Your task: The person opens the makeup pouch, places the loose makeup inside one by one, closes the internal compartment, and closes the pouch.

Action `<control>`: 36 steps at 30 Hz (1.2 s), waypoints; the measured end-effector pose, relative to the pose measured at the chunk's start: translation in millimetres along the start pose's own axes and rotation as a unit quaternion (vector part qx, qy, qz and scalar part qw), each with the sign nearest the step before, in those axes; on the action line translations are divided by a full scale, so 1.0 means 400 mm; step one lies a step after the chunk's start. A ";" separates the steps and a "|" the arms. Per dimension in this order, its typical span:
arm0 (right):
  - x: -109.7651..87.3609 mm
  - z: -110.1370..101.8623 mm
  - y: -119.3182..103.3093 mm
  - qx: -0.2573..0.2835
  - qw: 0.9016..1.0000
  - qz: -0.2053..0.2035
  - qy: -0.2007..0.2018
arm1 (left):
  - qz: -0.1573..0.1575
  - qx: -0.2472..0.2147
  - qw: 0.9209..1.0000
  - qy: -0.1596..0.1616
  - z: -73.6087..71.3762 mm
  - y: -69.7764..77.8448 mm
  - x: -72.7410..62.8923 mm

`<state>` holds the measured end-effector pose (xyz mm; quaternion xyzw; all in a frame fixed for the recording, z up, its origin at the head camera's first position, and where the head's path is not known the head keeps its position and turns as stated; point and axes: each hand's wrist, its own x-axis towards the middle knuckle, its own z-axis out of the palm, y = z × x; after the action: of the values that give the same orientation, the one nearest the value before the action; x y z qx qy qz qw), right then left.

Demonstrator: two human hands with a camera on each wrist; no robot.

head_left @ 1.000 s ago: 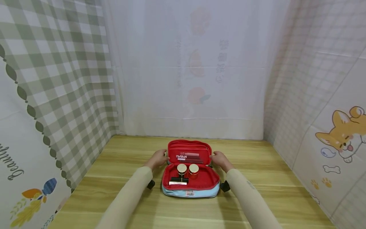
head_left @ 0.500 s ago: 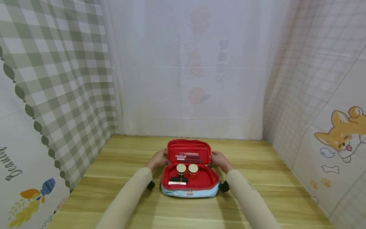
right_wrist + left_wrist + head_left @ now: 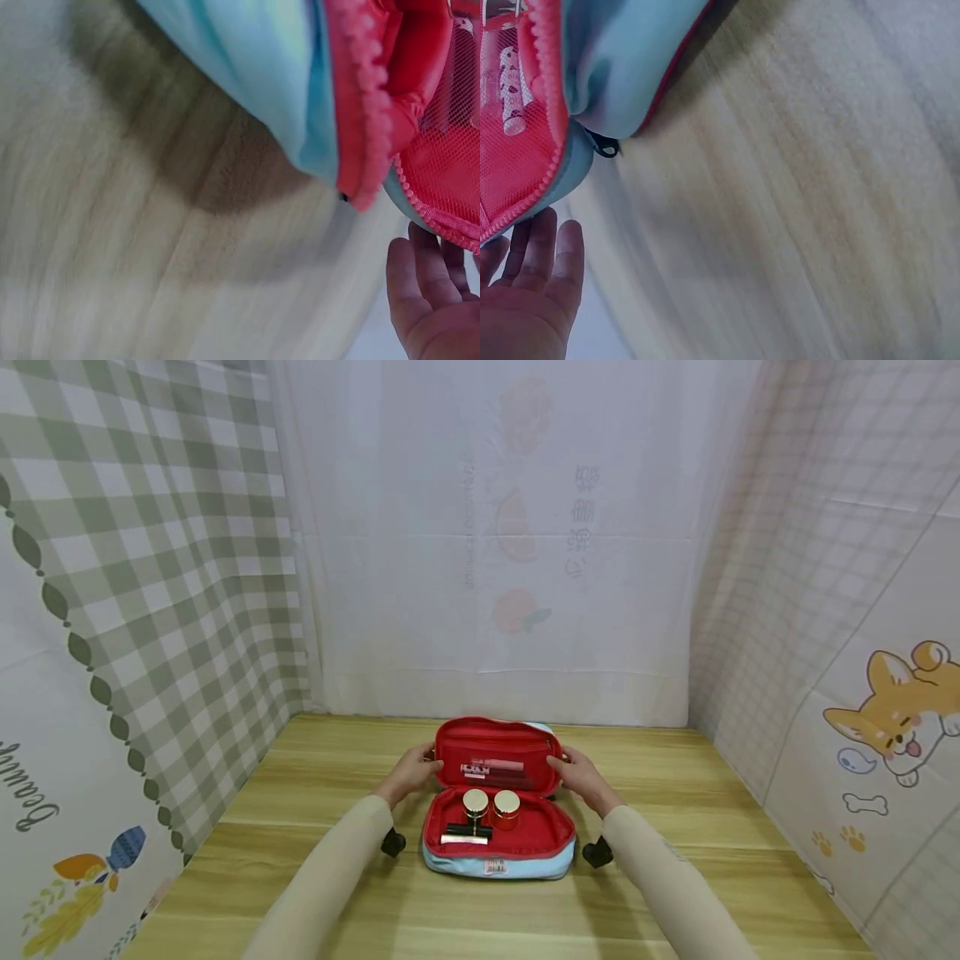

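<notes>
A light blue cosmetic bag (image 3: 540,868) with red lining lies unzipped on the table, its lid (image 3: 487,732) tilted up at the back. My left hand (image 3: 408,774) holds the lid's left edge, thumb on the lining side; in the left wrist view its fingers (image 3: 568,251) reach behind the rim. At the opposite edge, my right hand (image 3: 587,779) grips the lid likewise. Two gold-lidded jars (image 3: 507,800) stand in the base beside a black tube (image 3: 457,829) and a silvery one (image 3: 463,840). Slim pink tubes (image 3: 504,765) show through the lid's mesh pocket.
The bag rests on a wood-grain table (image 3: 300,835). A white curtain (image 3: 390,610) hangs behind it, with a checked cloth (image 3: 202,527) on the left and a patterned cloth (image 3: 795,610) on the right. A dark zipper pull (image 3: 607,148) hangs at the bag's hinge side.
The lid has lifted slightly and tilted more upright, its blue outer side now showing at the top right. Both thumbs have come onto its lining side. The base and its contents stay put.
</notes>
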<state>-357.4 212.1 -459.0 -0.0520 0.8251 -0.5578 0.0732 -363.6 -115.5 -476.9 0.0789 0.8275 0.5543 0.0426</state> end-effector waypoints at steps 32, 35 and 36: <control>-0.040 -0.038 -0.042 -0.252 0.933 -0.235 0.101 | 0.069 0.054 0.995 0.042 -0.038 0.071 -0.036; -0.041 -0.036 -0.046 -0.258 0.932 -0.234 0.100 | 0.071 0.056 0.995 0.042 -0.038 0.075 -0.037; -0.042 -0.036 -0.047 -0.259 0.932 -0.232 0.099 | 0.072 0.059 0.995 0.043 -0.038 0.077 -0.038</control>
<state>-343.5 221.0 -435.1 -0.2033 0.9090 -0.3285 -0.1567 -348.6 -120.7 -442.9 0.1165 0.8519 0.5091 -0.0373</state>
